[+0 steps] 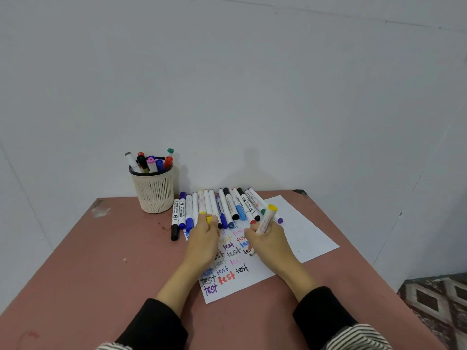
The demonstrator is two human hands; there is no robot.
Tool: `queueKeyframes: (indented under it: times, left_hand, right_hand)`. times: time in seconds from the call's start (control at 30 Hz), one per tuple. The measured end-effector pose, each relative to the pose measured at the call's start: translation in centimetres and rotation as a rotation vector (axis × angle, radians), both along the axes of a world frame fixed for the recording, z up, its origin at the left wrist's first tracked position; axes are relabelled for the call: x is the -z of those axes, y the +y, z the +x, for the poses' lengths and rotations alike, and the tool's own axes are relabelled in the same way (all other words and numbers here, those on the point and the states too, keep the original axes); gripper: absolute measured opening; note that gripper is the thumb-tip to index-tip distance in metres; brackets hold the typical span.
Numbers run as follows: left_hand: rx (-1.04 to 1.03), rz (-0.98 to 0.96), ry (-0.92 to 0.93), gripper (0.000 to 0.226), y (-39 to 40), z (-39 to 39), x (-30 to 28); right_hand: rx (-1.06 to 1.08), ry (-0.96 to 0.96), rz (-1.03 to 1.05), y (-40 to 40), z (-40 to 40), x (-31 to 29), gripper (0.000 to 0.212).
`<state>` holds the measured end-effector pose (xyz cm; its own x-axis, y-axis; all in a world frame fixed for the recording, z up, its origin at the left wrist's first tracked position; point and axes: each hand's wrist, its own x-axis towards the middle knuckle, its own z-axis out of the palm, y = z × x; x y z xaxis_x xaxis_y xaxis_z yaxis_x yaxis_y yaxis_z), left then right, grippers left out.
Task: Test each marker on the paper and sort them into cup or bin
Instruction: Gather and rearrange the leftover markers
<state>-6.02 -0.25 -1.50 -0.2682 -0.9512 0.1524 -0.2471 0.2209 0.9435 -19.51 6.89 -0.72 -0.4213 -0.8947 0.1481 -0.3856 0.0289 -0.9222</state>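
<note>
right hand [267,242] fingers curled round yellow-ended white marker [267,219], tip hidden | left hand [203,236] pinches small yellow cap [209,219] | white scribbled paper [228,276] partly covered

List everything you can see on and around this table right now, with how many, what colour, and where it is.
table: one, reddish brown, against the wall
paper: two white sheets, overlapping; the near one covered in "test" words
loose markers: a row, too many to count surely, mixed cap colours, at the paper's far edge
cup: one, cream with black rim, far left, holding several markers
yellow marker: one, in the right hand, tip on the paper
yellow cap: one, in the left hand
left hand
right hand
</note>
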Motion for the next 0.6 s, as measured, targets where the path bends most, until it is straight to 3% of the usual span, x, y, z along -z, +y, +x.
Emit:
queueKeyframes:
  times: [0.17, 0.4, 0.6]
  left_hand:
    - [-0.006, -0.015, -0.025, 0.024, -0.15, 0.06, -0.01]
    - [0.01, -0.035, -0.047, 0.022, -0.11, 0.15, -0.13]
    - [0.009, -0.038, -0.06, 0.021, -0.12, 0.08, -0.06]
  right_hand:
    - [-0.004, -0.041, 0.011, 0.01, -0.72, -0.14, 0.029]
    - [0.003, 0.03, 0.023, -0.11, -0.61, 0.19, 0.045]
    - [0.017, 0.012, 0.019, -0.19, -0.62, 0.14, 0.034]
